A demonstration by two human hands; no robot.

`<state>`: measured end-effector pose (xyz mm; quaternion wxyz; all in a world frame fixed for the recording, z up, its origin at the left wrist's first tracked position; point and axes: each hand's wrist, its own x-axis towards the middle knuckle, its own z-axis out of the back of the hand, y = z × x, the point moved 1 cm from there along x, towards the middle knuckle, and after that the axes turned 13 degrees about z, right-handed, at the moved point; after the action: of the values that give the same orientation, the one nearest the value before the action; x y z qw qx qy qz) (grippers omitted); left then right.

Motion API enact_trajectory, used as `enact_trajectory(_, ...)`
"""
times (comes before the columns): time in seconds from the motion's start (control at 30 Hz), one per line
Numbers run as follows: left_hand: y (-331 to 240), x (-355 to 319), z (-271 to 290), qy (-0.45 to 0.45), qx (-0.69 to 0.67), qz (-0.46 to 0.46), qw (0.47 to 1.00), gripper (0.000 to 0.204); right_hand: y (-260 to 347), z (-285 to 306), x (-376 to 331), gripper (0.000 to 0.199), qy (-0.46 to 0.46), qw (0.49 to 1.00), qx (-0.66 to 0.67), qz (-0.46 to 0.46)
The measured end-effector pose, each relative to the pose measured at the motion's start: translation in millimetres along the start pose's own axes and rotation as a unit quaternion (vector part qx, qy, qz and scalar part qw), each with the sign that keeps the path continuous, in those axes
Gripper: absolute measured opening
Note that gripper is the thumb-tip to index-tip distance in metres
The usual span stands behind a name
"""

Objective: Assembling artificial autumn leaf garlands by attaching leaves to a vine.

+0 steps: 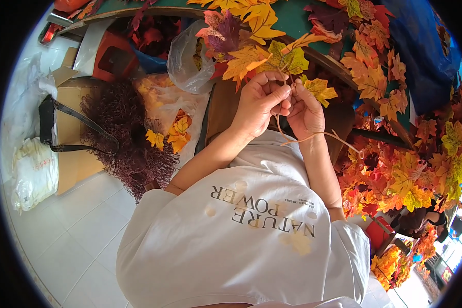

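Both my hands meet in front of my chest at the table's near edge. My left hand (259, 102) is closed, thumb against fingers, at the stems of an artificial maple leaf spray with orange, yellow and purple leaves. A green-yellow leaf (291, 59) and an orange leaf (245, 62) stand just beyond my fingertips. My right hand (308, 112) pinches at the same joint, close beside the left thumb. A thin tan vine stem (313, 135) hangs below my hands and runs right to a small looped end. Exactly what lies between the fingertips is hidden.
The green table (287, 23) carries more leaves. Heaps of orange and red leaves (390, 179) fill the right, below a blue plastic bag (426, 56). At left are a dark bundle of curly stems (120, 128), a cardboard box (72, 113), clear bags and a red stool (115, 54).
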<state>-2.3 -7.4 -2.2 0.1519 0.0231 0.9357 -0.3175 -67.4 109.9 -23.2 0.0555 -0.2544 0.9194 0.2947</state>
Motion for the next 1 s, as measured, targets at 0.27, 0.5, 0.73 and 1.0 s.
enact_trajectory(0.27,1,0,0,-0.021,-0.018,0.002,1.000,0.017,-1,5,1,0.015,0.000,1.000,-0.004,0.010)
enact_trajectory(0.5,2,2,1,-0.030,-0.012,0.002,0.999,0.018,-1,1,-2,0.016,0.004,0.997,-0.059,0.058)
enact_trajectory(0.73,2,4,6,-0.023,0.012,-0.006,1.000,0.016,6,-10,-7,0.014,0.033,0.976,-0.176,0.123)
enact_trajectory(1.0,3,3,8,-0.007,0.044,-0.001,0.999,0.008,3,-9,-10,0.014,0.044,0.965,-0.204,0.157)
